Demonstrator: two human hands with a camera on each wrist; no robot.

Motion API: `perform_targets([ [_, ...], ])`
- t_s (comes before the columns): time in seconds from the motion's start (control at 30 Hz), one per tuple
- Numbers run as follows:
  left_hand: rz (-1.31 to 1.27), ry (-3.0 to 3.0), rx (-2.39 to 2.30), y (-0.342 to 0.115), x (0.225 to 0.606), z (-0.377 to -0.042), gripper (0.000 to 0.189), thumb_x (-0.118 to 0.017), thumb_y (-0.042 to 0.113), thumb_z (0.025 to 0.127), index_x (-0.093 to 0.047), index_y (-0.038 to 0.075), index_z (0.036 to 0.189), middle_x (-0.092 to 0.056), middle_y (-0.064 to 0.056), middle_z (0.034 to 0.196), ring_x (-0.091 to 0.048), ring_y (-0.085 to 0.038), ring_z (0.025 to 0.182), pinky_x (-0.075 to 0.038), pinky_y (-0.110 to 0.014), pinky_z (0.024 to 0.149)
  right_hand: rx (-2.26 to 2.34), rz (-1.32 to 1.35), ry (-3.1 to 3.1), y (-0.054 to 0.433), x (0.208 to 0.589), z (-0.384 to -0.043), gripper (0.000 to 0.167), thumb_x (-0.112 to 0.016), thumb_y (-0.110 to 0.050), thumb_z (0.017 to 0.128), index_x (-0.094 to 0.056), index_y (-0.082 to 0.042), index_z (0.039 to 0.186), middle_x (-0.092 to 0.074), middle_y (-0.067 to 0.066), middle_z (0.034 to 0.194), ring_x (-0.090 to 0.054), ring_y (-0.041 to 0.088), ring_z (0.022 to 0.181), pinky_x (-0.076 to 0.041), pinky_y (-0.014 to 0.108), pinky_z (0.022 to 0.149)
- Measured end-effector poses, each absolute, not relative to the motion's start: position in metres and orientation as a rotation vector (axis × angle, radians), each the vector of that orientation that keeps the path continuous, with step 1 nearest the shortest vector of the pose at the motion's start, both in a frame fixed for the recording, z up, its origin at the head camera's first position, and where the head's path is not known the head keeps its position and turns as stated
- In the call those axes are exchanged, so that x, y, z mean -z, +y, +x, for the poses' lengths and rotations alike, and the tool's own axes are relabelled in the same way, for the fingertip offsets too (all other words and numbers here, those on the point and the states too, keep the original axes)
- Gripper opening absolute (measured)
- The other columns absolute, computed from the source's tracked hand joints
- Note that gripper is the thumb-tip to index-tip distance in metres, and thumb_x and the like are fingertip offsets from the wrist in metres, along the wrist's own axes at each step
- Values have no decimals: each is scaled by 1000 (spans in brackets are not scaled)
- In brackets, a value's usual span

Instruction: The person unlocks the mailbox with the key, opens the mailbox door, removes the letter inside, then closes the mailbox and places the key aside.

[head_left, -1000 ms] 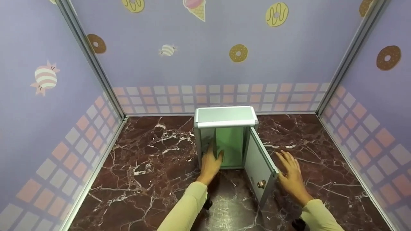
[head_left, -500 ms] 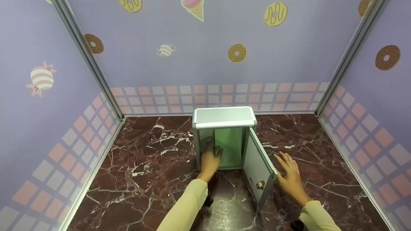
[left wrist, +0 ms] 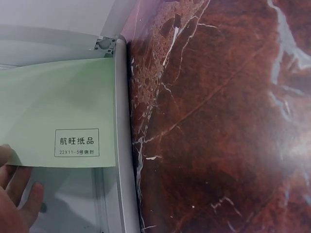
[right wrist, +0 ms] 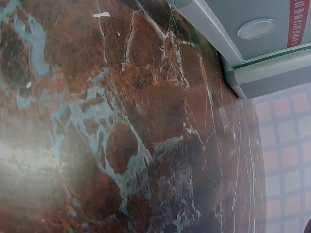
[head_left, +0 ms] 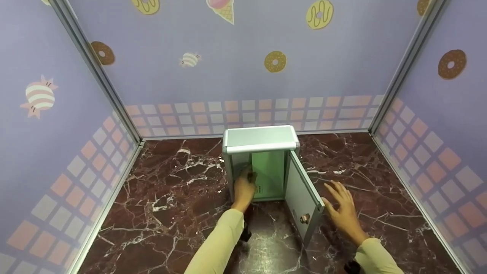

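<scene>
Green envelope [left wrist: 58, 107] seemingly pinched at its edge, the left hand [head_left: 244, 189] is holding it inside the metal box [head_left: 260, 137]; keeping that pinch light should avoid creasing it. The right hand [head_left: 344, 211], fingers spread, is hovering beside the ajar door [head_left: 301, 198], best guarding against its swinging in.

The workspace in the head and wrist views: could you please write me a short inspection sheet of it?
Surface: dark red marbled tabletop, glare at front.
Job's things: silver-edged box standing, door open; green paper inside.
Clutter: nothing seen.
Hands: left hand inside the box, seemingly pinching the green paper's edge; right hand, fingers spread, beside the door's free edge, contact unclear.
Cables: nothing seen.
Surroundings: purple walls printed with sweets and tiles.
</scene>
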State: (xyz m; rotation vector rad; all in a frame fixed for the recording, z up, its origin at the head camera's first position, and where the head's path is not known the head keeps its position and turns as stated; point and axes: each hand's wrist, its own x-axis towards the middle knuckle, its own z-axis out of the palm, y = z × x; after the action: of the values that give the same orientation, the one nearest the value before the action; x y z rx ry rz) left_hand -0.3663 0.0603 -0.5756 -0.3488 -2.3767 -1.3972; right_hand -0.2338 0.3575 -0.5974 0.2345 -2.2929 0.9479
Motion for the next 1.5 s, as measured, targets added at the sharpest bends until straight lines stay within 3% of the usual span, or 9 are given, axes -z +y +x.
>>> perform_targets([
  [0.47,-353,-2328,1323,55,568,-361,23,-67,3,92,-69,0,115,-70,-10,92,-65,-23,78,-54,-41,72,-998,219,-2290,356,596,-234,49,-72,-7,89,-59,-4,136,-46,22,143,-31,44,136,-13,64,111],
  [1.0,-366,-2345,1284,52,556,-352,17,-66,8,94,-71,5,110,-70,-6,86,-64,-20,69,-54,-40,62,-1033,188,-2314,356,592,-229,48,-70,-10,91,-57,-3,137,-45,21,145,-30,44,137,-11,60,113],
  [1.17,-365,-2331,1260,52,553,-346,12,-67,8,93,-72,6,104,-71,-6,82,-66,-23,68,-54,-43,60,-1041,206,-2311,355,592,-228,49,-70,-9,92,-56,-3,138,-46,21,144,-34,44,134,-18,62,110],
  [1.5,-413,-2317,1217,52,550,-333,12,-69,7,91,-74,7,101,-71,-5,84,-66,-24,72,-54,-45,64,-1018,210,-2275,355,588,-229,47,-69,-4,91,-57,1,136,-48,26,141,-33,47,134,-18,61,111],
])
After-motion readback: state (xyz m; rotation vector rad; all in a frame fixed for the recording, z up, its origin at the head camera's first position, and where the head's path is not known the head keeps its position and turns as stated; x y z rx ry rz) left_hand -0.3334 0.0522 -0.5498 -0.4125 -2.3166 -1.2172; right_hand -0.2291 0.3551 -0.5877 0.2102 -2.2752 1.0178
